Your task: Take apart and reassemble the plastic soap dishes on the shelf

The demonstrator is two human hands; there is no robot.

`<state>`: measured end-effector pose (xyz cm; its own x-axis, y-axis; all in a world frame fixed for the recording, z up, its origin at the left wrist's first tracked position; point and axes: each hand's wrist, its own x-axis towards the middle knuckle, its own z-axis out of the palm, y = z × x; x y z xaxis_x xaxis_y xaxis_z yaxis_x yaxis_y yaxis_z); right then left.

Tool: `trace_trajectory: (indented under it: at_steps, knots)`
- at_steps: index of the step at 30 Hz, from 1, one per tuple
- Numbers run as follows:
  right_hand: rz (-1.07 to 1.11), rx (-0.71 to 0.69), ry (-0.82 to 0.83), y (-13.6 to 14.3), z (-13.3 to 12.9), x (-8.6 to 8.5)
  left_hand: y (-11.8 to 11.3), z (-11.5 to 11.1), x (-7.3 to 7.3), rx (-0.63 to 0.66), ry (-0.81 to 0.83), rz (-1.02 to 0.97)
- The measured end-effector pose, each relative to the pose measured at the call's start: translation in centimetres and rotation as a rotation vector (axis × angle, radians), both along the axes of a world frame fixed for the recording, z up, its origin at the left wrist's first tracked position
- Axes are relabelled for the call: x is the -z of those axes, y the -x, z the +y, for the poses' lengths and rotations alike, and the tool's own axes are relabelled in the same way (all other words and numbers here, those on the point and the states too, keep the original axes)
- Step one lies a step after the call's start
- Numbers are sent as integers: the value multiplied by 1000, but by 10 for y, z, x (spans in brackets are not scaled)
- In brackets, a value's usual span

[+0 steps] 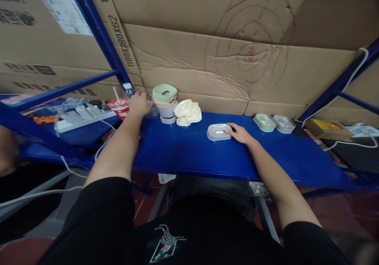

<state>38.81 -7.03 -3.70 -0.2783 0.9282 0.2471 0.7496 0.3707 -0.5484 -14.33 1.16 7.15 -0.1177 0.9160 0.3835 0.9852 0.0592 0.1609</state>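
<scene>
Cup (118,104), red and white with a pale straw, is standing to the left of a clear plastic bottle with a white cap (128,86), which is showing just behind the left hand (140,102). That arm is stretching forward, its palm facing down; its grip is curling near a transparent plastic object (153,111), but whether it is holding anything I cannot tell. Just right of it, a stack of green, pinkish and grey plastic pots (166,109) is standing beside a pile of oval cream plastic lids (194,113). Farther right, a shallow grey oval plastic dish (213,133) is lying on the blue table (183,150), its long axis running left to right, directly left of the right hand (239,134), much the nearer hand. This grip is narrowing around the dish's right end, fingers and thumb holding it, the arm slanting in from the near right. A shallow green plastic dish (264,122) and another shallow grey dish (284,124) are sitting side by side beyond.
</scene>
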Motion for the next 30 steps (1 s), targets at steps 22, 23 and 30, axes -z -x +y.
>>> trace_trajectory:
  at_steps: [22, 23, 30]
  knots:
    - [126, -4, 16, -4, 4, 6, -132, -65, -6, 521, -535, -749]
    - [158, 13, 17, -5, 5, 7, -157, -67, 12, 621, -430, -772]
    - [456, 60, 51, -10, 12, 9, -231, -79, 101, 865, -31, -707]
